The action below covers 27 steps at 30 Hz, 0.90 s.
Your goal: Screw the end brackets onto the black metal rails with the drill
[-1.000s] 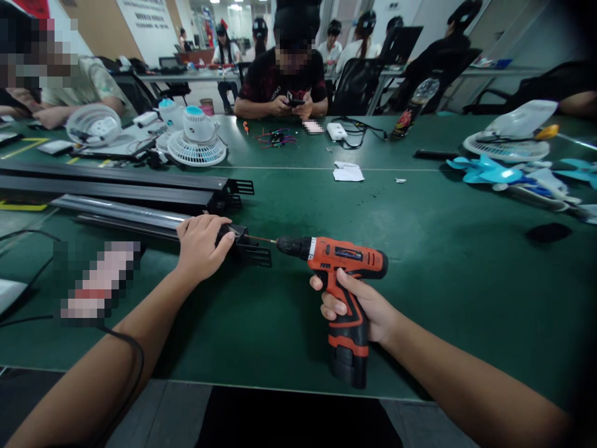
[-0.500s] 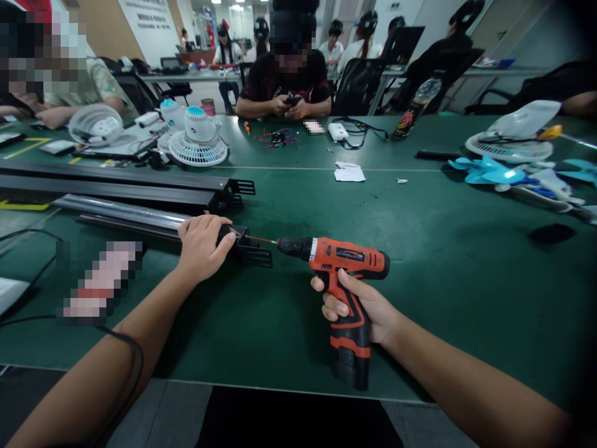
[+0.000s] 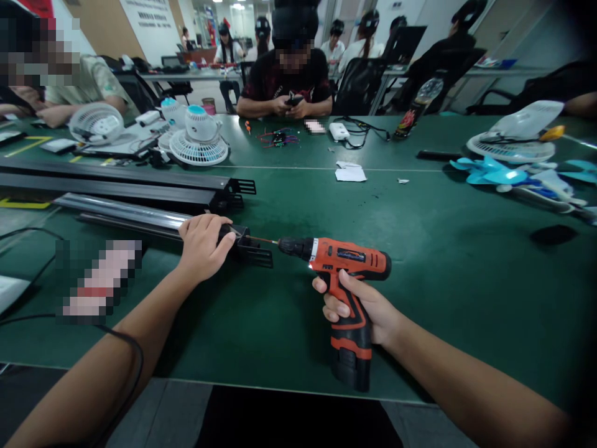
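Note:
My right hand (image 3: 361,305) is wrapped around the grip of an orange-and-black cordless drill (image 3: 349,256), and a small light glows under its chuck. The drill points left, and its long thin bit (image 3: 261,240) reaches the end of a long black rail (image 3: 130,226) with a shiny, clear-looking strip on top. Whether the bit's tip sits in a screw is hidden inside the end piece. My left hand (image 3: 203,246) is closed over the rail near that end, thumb towards the drill. A slotted black bracket (image 3: 255,254) sticks out from the rail's end, below the bit.
Two more black rails (image 3: 107,186) lie behind. White fan parts (image 3: 198,146) stand at the back left, blue fan blades (image 3: 489,171) at the right. A bottle (image 3: 417,109) and folded paper (image 3: 351,172) are farther back. A cable (image 3: 135,348) crosses my left forearm. A person sits opposite.
The drill's small light has come on. The drill and both hands keep nearly the same place; the whole view has shifted very slightly.

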Each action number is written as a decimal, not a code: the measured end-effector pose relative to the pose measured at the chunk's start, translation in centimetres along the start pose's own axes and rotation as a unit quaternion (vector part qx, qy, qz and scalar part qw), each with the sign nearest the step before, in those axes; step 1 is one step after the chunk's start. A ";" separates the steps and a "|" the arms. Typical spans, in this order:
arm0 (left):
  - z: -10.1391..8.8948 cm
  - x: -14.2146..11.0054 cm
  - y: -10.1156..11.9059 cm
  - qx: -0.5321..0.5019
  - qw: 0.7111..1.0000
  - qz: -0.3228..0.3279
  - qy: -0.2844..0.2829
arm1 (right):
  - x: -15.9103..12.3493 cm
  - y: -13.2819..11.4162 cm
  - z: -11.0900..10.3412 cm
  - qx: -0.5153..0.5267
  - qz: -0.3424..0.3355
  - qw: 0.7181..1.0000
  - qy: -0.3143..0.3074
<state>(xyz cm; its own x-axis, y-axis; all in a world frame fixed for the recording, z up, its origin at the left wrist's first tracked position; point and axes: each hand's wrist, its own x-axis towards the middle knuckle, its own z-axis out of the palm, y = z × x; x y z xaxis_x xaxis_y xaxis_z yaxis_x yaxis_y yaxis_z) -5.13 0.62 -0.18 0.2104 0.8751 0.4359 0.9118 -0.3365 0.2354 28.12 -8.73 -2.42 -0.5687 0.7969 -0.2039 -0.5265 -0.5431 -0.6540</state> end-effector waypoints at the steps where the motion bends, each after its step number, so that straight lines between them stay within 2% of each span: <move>1: 0.0 0.0 0.0 -0.001 1.000 0.000 0.001 | 0.0 0.0 0.0 0.001 0.001 1.000 0.001; 16: -0.3 -0.1 0.3 -0.004 1.000 -0.010 -0.005 | 0.0 0.1 0.1 -0.011 0.001 1.000 0.016; 27: -0.3 -0.1 0.3 -0.001 1.000 -0.002 -0.003 | -0.1 0.3 0.0 -0.033 0.007 0.999 0.003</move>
<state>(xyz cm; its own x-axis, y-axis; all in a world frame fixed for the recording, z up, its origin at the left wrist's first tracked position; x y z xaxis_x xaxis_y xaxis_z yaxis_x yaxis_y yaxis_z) -4.98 0.37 0.08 0.2097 0.8786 0.4290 0.9119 -0.3340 0.2384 28.05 -9.00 -2.59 -0.5709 0.7917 -0.2174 -0.4768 -0.5353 -0.6972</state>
